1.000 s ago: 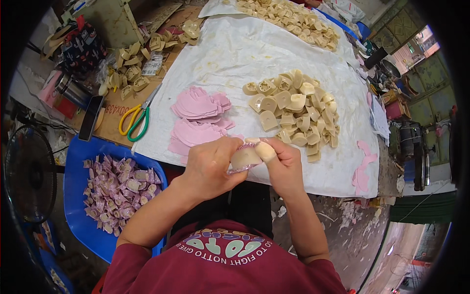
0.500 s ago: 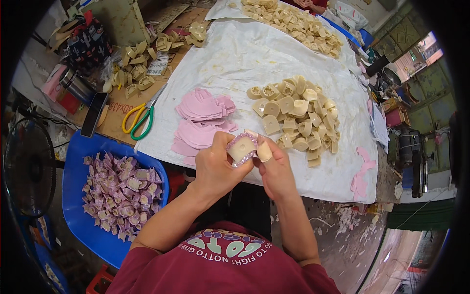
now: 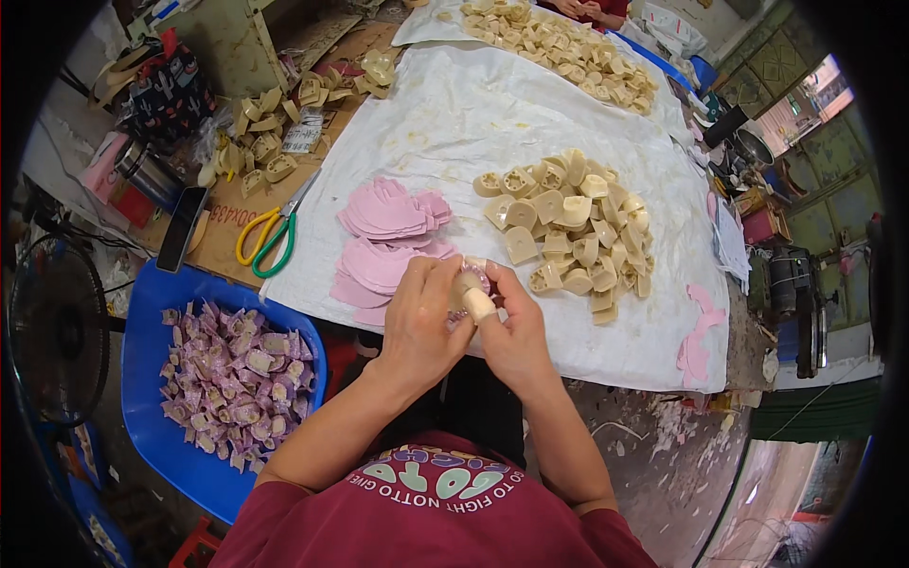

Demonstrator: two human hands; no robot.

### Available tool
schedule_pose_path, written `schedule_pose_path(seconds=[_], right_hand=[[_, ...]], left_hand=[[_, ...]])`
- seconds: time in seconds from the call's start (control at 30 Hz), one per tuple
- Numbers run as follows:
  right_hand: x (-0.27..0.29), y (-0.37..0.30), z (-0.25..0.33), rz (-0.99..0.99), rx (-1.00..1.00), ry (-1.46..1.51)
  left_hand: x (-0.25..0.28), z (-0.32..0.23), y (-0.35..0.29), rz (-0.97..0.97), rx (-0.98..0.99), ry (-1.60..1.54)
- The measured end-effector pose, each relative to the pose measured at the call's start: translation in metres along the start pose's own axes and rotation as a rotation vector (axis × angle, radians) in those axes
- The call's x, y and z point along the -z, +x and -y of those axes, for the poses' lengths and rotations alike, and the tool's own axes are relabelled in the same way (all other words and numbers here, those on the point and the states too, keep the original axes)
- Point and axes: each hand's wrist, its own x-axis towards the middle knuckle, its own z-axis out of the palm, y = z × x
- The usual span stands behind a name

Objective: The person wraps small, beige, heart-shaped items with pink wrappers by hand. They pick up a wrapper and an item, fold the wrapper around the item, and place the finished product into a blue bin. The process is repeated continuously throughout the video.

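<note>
Between both hands, over the table's near edge, is a small beige block that looks like a shoe heel (image 3: 471,279), with purple-pink glittery covering round its rim. My left hand (image 3: 417,317) is closed round its left side. My right hand (image 3: 516,327) grips the other side, its thumb, in a pale cover, pressing across the top face. Fingers hide most of the piece. Just beyond my left hand lie stacked pink cut sheets (image 3: 383,265). A heap of bare beige heels (image 3: 578,227) sits to the right of them on the white cloth (image 3: 445,123).
Left of me stands a blue basin (image 3: 142,379) holding many glitter-covered heels (image 3: 241,388). Scissors (image 3: 275,232) with yellow and green handles, a phone (image 3: 182,229) and a flask (image 3: 147,168) lie leftward. Another beige heap (image 3: 568,52) is farther back, near another person's hands (image 3: 576,8). A fan (image 3: 57,327) stands far left.
My right hand has shifted left and closed in over the heel, its thumb now across the top face. My left fingers have moved farther round it, so less of it shows.
</note>
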Motion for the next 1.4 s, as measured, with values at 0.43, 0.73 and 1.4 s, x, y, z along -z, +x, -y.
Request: schedule_pose_path(seconds=[0.43, 0.73, 1.4], right_hand=[[0.005, 0.002, 0.015, 0.159, 0.155, 0.282], [-0.015, -0.004, 0.008, 0.197, 0.084, 0.307], [-0.082, 0.066, -0.041, 0.001, 0.389, -0.569]], left_hand=[[0.013, -0.013, 0.004, 0.163, 0.933, -1.392], [0.021, 0.013, -0.013, 0.1, 0.831, -0.966], [0.072, 0.073, -0.057, -0.124, 0.101, 0.273]])
